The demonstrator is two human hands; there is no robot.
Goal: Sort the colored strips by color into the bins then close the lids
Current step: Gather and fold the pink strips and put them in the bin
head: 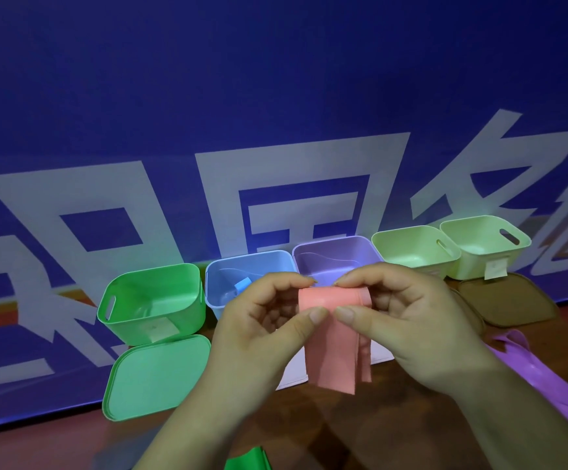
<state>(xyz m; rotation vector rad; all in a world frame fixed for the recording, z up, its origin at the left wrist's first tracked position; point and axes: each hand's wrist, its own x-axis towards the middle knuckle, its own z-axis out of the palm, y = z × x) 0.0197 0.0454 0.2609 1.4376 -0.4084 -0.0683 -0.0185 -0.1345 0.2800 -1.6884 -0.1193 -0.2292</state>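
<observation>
Both hands meet over the middle of the table (pixel 394 435), pinching a folded pink strip (pixel 330 354) between them: the left hand (pixel 259 327) grips its upper left edge with thumb and forefinger, the right hand (pixel 411 320) grips the upper right the same way, the other fingers curled loosely behind. The strip hangs limp in front of the purple bin (pixel 337 252), its loose tails dangling clear of the tabletop. Behind stand five open bins in a row: the green bin (pixel 133 329), the blue bin (pixel 216 283) with a blue strip (pixel 243 285) inside, the purple one, and two pale green bins (pixel 415 245) (pixel 486 239). A green lid (pixel 157 378) lies before the green bin, a brown lid (pixel 510 303) before the far right one. Purple strips (pixel 547 378) trail at the right edge; a green strip (pixel 248 461) shows at the bottom. We see no pink bin here, so we judge the main risk is a wrong drop into the purple bin nearest the hands. We also expect the soft fold to spring open on release, leaving a tail over a rim that would keep a lid from seating.
</observation>
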